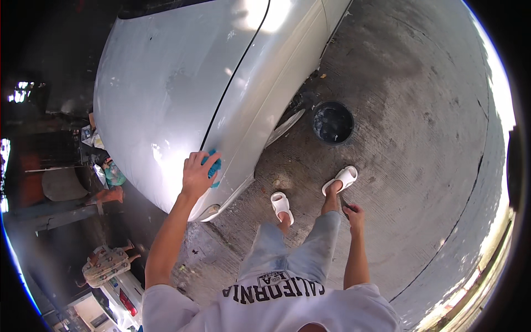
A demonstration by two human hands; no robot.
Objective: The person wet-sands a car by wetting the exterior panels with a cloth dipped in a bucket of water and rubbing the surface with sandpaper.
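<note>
Against the side of a silver-white car body [149,94], my left hand [197,176] grips a bunched blue cloth [212,165]. The cloth touches the panel just beside the long dark seam, near the car's low rounded corner. Fingers curl over it, and some of it sticks out on the right and below. My right hand [355,217] hangs by my right leg, closed around a dark narrow object [344,202]. Only a short end of that object shows, so its kind is unclear.
A round black bucket [333,123] holding dark liquid stands on the concrete floor [404,166] right of the car. A curved light strip [285,128] lies by the car's lower edge. Bags and clutter [110,171], a seated person [108,265] and another white vehicle [121,299] are at left.
</note>
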